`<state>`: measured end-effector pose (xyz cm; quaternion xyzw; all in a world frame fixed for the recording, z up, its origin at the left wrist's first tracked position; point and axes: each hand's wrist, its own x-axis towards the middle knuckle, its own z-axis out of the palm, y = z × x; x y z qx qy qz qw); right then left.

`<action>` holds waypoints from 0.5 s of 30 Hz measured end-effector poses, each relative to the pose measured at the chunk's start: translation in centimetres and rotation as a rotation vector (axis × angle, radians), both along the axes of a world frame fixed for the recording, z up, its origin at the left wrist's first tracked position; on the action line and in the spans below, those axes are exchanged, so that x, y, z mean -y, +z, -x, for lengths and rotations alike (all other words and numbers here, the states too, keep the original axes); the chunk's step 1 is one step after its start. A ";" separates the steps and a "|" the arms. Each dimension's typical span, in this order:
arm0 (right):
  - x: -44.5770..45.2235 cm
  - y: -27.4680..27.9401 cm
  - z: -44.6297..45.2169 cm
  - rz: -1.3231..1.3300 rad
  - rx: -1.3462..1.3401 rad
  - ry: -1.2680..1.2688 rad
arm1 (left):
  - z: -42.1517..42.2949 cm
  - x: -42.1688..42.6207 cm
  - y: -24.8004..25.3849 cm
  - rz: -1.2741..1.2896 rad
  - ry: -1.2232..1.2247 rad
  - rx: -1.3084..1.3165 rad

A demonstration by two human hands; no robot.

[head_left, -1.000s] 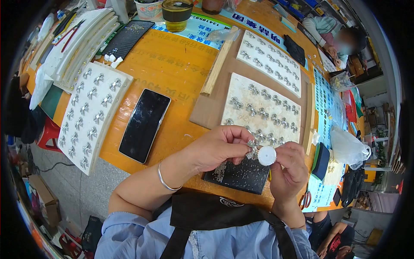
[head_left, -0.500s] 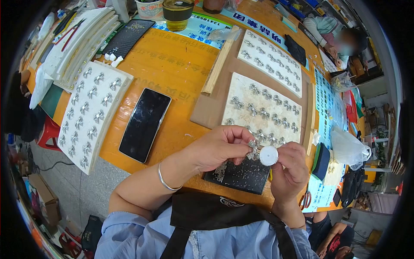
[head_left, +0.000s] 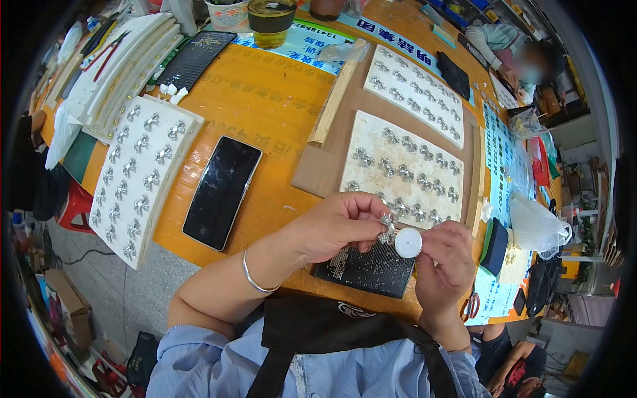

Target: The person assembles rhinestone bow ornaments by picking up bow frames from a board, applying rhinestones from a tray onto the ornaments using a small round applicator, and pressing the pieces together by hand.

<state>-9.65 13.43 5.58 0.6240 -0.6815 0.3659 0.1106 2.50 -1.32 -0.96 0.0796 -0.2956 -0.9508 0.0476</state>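
Note:
My left hand pinches a small silver bow-shaped ornament set with what look like sparkling stones. Close beside it, my right hand has its fingers closed on a white round disc-shaped piece; anything behind the disc is hidden. Whether disc and ornament touch, I cannot tell. Below both hands lies a black ridged tray scattered with tiny clear stones. Just beyond them, a white board carries several similar silver bows in rows.
A smartphone lies left of my hands. More boards of bows stand at the left and far right. A wooden strip edges the brown base. Red-handled scissors lie to the right. Another person sits across the table.
My right hand has shifted the white disc slightly left and down, nearer the bow ornament. My left hand keeps its pinch, with the bow turned very slightly.

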 end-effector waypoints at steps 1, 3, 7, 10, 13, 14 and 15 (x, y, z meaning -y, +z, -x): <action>0.0 0.0 0.0 0.000 -0.002 0.000 | 0.0 0.0 0.0 -0.003 0.001 0.001; 0.0 0.1 -0.1 0.007 0.003 0.000 | 0.0 0.0 0.0 -0.007 0.002 0.004; -0.3 0.0 0.0 0.016 0.017 -0.007 | 0.0 0.0 0.0 -0.036 -0.006 -0.008; -0.5 -0.2 0.0 0.009 0.068 -0.009 | 0.0 0.1 -0.2 -0.073 -0.019 -0.022; -0.7 -0.4 0.1 -0.002 0.118 -0.002 | -0.1 0.1 0.0 -0.112 -0.026 -0.033; -0.7 -0.5 0.1 0.002 0.130 0.005 | -0.2 0.1 0.0 -0.126 -0.027 -0.036; -0.7 -0.6 0.1 0.007 0.143 0.013 | -0.2 0.1 0.1 -0.124 -0.031 -0.035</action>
